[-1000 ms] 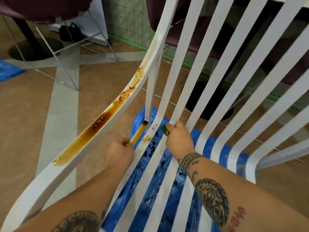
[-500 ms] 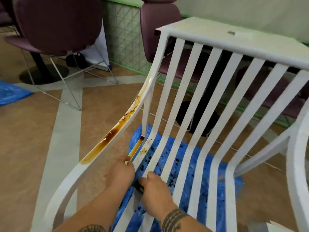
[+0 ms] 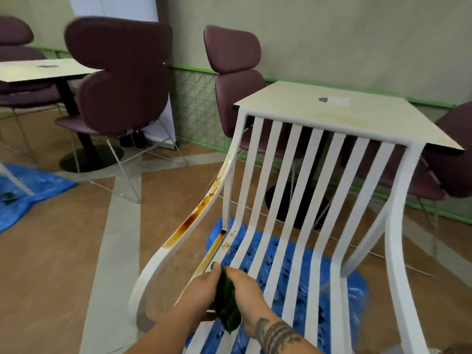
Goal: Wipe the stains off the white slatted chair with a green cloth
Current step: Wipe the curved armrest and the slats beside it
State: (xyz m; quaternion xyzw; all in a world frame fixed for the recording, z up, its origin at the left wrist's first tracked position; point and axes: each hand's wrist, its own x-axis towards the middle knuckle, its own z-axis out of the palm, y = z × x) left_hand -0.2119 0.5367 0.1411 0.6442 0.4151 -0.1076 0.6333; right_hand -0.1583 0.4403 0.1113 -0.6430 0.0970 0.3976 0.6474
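No writing can be read. Both hands, left hand (image 3: 201,290) and right hand (image 3: 245,290), grip the green cloth (image 3: 227,302) between them above the white slatted chair (image 3: 288,205), whose left armrest carries brown stains (image 3: 190,221). The chair stands on a blue plastic sheet (image 3: 357,290) over a brown floor (image 3: 51,264), near purple chairs (image 3: 122,75).

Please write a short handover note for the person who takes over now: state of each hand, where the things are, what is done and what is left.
Left hand and right hand: both closed on the green cloth, which is bunched between them over the seat's front left.
White slatted chair: stands on a blue plastic sheet.
Done: cannot tell from this view.
Left: the long brown stain on the left armrest and the brown streak along the left edge of the seat.
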